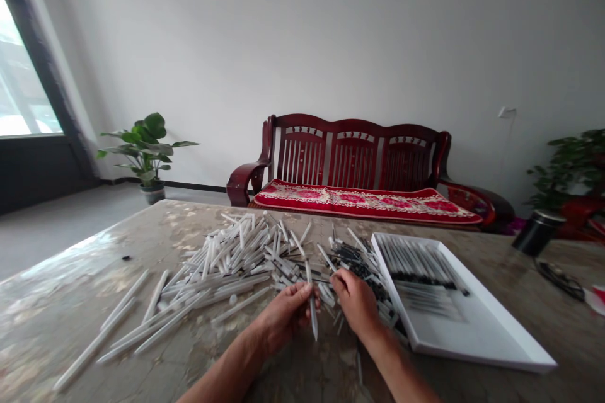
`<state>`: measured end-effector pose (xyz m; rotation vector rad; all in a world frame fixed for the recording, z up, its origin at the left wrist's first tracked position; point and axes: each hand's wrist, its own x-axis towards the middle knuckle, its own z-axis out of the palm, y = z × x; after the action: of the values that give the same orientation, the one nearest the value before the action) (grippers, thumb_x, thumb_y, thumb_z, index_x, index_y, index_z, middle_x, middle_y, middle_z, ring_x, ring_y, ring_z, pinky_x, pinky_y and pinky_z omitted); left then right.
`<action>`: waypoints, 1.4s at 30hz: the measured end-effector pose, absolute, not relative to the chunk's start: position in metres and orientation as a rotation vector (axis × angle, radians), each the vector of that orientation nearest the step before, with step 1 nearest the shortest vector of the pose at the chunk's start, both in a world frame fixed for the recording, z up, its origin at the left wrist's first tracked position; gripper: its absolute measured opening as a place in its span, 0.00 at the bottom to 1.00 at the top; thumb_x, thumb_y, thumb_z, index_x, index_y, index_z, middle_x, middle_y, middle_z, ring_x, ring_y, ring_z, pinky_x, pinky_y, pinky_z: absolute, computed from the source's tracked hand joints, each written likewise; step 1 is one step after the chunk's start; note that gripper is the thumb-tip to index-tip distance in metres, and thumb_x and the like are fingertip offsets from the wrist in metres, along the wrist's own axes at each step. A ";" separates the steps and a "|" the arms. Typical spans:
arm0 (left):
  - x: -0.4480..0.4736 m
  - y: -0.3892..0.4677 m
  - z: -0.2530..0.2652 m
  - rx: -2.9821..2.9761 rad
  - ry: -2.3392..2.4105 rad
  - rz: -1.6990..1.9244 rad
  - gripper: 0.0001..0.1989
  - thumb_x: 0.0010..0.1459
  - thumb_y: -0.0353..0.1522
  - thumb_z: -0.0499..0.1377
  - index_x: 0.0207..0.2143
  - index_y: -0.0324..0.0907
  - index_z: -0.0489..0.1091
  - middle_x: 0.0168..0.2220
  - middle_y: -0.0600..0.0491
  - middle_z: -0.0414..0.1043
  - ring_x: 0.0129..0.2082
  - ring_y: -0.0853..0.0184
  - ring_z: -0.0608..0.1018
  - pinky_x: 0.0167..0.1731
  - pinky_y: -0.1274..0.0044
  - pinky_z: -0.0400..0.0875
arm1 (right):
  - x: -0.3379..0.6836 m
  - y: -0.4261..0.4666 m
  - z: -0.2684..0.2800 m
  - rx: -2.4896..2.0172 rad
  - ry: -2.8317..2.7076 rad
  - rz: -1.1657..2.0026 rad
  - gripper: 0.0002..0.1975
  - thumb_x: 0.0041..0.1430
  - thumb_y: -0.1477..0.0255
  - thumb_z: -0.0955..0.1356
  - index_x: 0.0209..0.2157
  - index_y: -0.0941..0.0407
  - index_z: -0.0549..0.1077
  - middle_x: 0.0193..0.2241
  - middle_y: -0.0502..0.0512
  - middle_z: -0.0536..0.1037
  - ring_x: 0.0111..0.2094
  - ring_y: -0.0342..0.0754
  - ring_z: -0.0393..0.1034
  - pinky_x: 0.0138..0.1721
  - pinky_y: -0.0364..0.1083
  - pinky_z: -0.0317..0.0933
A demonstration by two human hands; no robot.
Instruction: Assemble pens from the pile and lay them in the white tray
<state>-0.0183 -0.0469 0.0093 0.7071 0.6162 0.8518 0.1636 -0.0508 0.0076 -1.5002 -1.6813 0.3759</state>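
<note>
My left hand (289,312) pinches a slim white pen barrel (313,315) between thumb and fingers, its pointed end toward me and its other end toward the pile. Just right of it, my right hand (355,303) is closed with the knuckles up; whatever its fingertips hold is hidden. Ahead and to the left spreads a heap of white pen barrels (231,252), with several loose ones nearer the left side. Beyond and beside my right hand lie black and clear pen parts (352,256), partly covered by it.
A shallow white tray (486,327) stands at the right with rows of black-and-clear pens in it. Farther right are a black cylinder (539,232) and a dark cable (560,280). Behind the patterned table (142,384) stands a wooden bench (354,157); a potted plant (150,148) is at left.
</note>
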 end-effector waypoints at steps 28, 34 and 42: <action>-0.019 -0.028 -0.002 0.492 0.751 1.295 0.15 0.40 0.27 0.73 0.31 0.37 0.75 0.26 0.54 0.77 0.24 0.72 0.78 0.26 0.83 0.75 | 0.143 -0.064 0.015 -1.771 -2.305 -0.244 0.16 0.65 0.80 0.60 0.44 0.51 0.76 0.40 0.54 0.77 0.45 0.51 0.68 0.44 0.46 0.58; -0.019 -0.027 -0.005 0.510 0.741 1.295 0.17 0.38 0.29 0.74 0.32 0.37 0.75 0.26 0.54 0.76 0.25 0.72 0.78 0.27 0.83 0.74 | 0.140 -0.067 0.014 -1.687 -2.301 -0.245 0.17 0.65 0.80 0.60 0.48 0.52 0.74 0.40 0.54 0.77 0.45 0.51 0.67 0.46 0.47 0.57; -0.019 -0.027 -0.004 0.508 0.753 1.288 0.17 0.37 0.29 0.75 0.32 0.37 0.75 0.26 0.54 0.76 0.25 0.72 0.78 0.27 0.82 0.74 | 0.136 -0.068 0.018 -1.705 -2.363 -0.171 0.17 0.65 0.81 0.59 0.45 0.51 0.76 0.39 0.55 0.76 0.44 0.49 0.67 0.45 0.45 0.58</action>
<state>-0.0195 -0.0272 -0.0042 0.5077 0.7531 1.2885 0.1365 -0.0678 0.0181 -1.7055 -2.3631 -0.1712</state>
